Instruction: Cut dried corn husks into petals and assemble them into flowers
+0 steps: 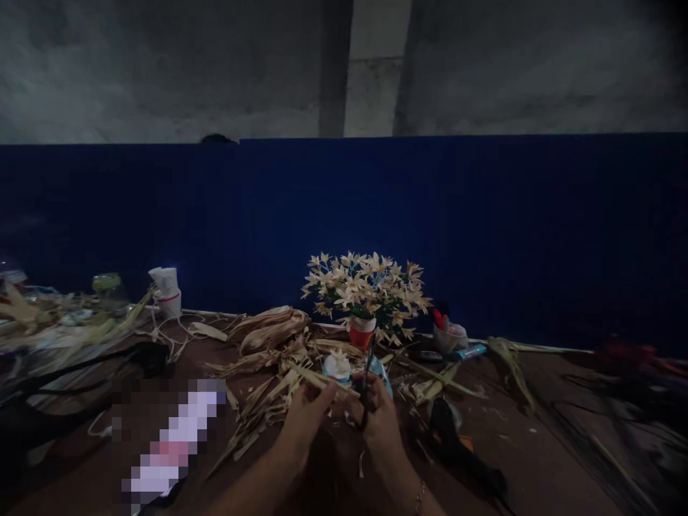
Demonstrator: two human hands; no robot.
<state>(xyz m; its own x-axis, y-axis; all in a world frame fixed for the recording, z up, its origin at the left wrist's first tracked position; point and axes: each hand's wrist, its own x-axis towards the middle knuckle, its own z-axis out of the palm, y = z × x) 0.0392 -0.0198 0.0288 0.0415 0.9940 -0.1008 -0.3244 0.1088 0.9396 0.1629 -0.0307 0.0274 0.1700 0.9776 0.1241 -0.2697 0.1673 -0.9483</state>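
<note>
Evidently the left hand (306, 419) pinched a dried husk strip (329, 385) between thumb and fingers, seemingly to hold it level. The right hand (380, 423), touching its other end, was closed around what looked like scissors (368, 387), low over the table (537, 444) near the flower cup (362, 331).

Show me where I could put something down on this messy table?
Barest: the brown table right of the black tool, short of the dark clutter far right. Crowded: the middle, where the left hand holds a husk strip, the right hand scissors, with husks and a flower pot behind.
</note>
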